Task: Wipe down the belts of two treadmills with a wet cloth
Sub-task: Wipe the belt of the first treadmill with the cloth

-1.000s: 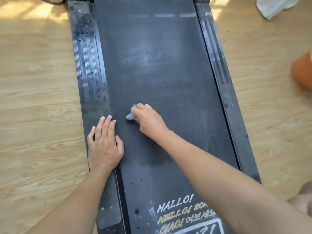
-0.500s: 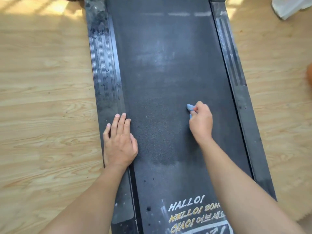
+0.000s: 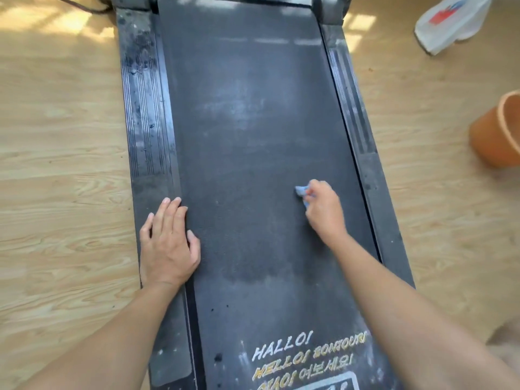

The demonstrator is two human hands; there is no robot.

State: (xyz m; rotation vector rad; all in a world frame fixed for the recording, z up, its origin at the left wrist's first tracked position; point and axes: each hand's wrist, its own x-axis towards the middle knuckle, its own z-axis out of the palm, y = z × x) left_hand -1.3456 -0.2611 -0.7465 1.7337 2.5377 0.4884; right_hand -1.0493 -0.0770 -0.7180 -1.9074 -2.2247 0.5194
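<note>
Cloth [image 3: 301, 191], soft, likely limp when wet, sits bunched in my right hand [image 3: 323, 211], fingers curled round it, on the belt [image 3: 247, 136] near the right rail. Left hand [image 3: 167, 243] rests flat, fingers straight, on the left rail.

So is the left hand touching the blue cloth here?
Apart. The head view shows the left hand flat at the left edge of the belt, while the right hand grips the blue cloth near the opposite edge, bare belt between them.

Head view, steeply down over treadmill [image 3: 253, 136]
</note>
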